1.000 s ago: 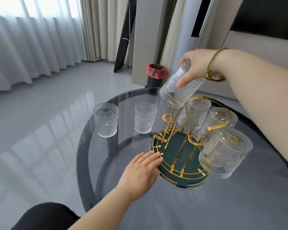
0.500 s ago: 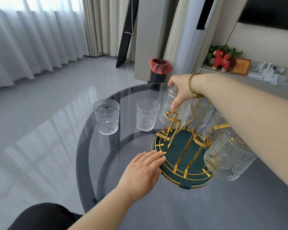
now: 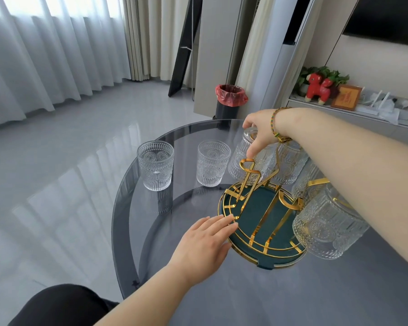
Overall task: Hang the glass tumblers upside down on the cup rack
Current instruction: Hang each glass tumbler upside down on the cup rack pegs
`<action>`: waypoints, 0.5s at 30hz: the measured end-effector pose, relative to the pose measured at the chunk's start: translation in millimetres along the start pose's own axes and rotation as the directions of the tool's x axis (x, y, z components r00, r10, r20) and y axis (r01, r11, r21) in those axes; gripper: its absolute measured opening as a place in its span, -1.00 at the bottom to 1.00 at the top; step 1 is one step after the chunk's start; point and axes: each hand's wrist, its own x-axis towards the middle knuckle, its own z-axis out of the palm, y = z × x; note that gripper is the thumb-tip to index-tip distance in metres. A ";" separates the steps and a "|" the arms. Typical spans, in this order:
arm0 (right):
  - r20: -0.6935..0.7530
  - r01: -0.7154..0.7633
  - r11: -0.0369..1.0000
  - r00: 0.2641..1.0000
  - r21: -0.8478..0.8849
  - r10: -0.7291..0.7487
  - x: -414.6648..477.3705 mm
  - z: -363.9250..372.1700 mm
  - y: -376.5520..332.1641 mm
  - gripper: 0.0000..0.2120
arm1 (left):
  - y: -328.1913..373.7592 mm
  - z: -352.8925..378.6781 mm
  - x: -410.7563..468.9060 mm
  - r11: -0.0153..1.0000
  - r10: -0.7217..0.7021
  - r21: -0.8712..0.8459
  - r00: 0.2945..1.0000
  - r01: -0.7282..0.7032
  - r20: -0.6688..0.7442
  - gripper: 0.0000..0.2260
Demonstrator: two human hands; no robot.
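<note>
A gold wire cup rack (image 3: 264,215) with a dark green base stands on the round glass table (image 3: 179,231). Several patterned glass tumblers hang upside down on its arms; the nearest one (image 3: 327,227) is at the right. My right hand (image 3: 262,132) grips the base of an inverted tumbler (image 3: 242,161) set over a far-left arm of the rack. My left hand (image 3: 205,243) lies flat with its fingertips on the rack's rim. Two tumblers stand upright on the table to the left, one (image 3: 155,164) further out and one (image 3: 213,162) close to the rack.
A black bin with a red bag (image 3: 230,100) stands on the floor beyond the table. A shelf at the right holds a red toy animal (image 3: 318,87) and a framed picture. My dark-clothed knee (image 3: 57,304) is at the bottom left.
My right hand has brought the tumbler down from above the rack onto a far-left arm. My left hand stays on the rim. The camera has tilted up a little.
</note>
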 end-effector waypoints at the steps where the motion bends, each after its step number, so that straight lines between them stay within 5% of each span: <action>1: -0.020 -0.009 1.000 1.000 0.022 0.009 -2.3 -1.2 0.0 -0.22 | -0.1 0.9 -0.6 1.000 0.002 -0.017 1.000 -0.002 -0.001 -0.62; 6: -0.303 0.047 0.980 0.953 0.191 0.013 -31.7 -2.7 -0.8 -0.38 | 2.2 -1.9 -1.6 0.997 -0.023 -0.068 0.998 0.028 0.066 -0.64; 11: -0.637 0.262 0.932 0.769 0.250 -0.046 -79.8 11.5 -24.5 -0.60 | -7.4 -14.4 -16.1 0.999 -0.047 -0.020 0.996 0.048 0.079 -0.56; 15: -0.755 0.479 0.768 0.656 0.424 0.008 -109.4 31.9 -68.0 -0.75 | -35.0 -30.9 -35.0 0.965 -0.263 0.019 0.965 0.263 0.009 -0.60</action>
